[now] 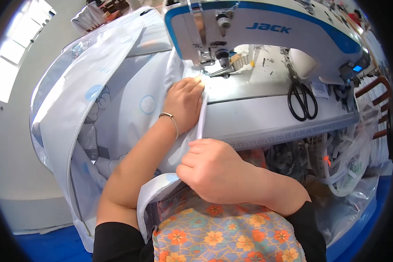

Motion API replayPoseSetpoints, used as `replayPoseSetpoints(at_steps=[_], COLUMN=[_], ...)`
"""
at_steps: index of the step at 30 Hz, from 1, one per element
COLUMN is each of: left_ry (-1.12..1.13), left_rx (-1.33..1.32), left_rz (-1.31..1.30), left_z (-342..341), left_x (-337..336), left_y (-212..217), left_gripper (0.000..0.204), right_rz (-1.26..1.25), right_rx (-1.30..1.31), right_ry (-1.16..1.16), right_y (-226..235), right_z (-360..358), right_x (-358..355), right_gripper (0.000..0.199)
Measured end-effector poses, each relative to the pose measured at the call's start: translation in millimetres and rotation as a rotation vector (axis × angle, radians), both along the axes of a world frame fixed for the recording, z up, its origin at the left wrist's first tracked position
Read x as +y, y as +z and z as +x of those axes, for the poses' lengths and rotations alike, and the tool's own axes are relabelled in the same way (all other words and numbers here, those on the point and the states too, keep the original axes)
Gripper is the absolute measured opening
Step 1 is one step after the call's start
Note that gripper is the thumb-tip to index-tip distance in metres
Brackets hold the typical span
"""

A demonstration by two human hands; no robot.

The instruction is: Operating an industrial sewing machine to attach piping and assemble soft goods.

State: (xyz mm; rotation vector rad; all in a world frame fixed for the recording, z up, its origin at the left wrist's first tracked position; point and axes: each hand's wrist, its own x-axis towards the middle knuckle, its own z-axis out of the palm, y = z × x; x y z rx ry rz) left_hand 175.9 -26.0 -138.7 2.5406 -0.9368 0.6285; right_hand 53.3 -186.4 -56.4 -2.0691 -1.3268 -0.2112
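Observation:
A large white fabric piece with pale blue and grey printed motifs runs up to the sewing machine. My left hand, a bracelet at its wrist, lies on the fabric beside the needle area, fingers bunched together on its edge. Those fingertips are close to the presser foot. Nearer my body, my right hand is closed in a pinch on the same fabric's folded edge, which runs straight between both hands. Part of the fabric hangs over my lap, and what lies under my left palm is hidden.
Black-handled scissors rest on the machine bed, right of the needle. A measuring scale lines the table's front edge. Below at the right are a plastic basket and clear plastic bags. My lap has a floral apron.

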Motion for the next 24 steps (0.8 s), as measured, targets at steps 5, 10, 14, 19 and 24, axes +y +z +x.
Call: replayPoseSetpoints(at_steps=[5,10,14,19,24], left_ry=[-0.010,0.054,0.057,0.034,0.098], left_rx=[0.003,0.030,0.031,0.032,0.118], left_rz=[0.049,0.232,0.240,0.181,0.300], left_z=[-2.2,-15.4,-18.1,-4.8,-7.4], left_x=[-3.5,-12.6,-15.8,-13.9,-16.0], left_y=[4.9,19.5,20.9,18.2,25.6], left_gripper=[0.032,0.040,0.038,0.033,0.029], right_rz=[-0.103,-0.020,0.125,0.186,0.198], right_rx=[0.019,0.147,0.190,0.220,0.242], right_ry=[-0.014,-0.109,-0.156,-0.139,-0.129], right_y=[-14.5,-65.1,-89.8,-94.3,-92.3], right_z=[-12.5,-27.6,-33.3,-21.6,-6.2], right_x=[-15.6,-45.2,-49.7,-49.7,-47.9], right_gripper=[0.009,0.014,0.023,0.026,0.027])
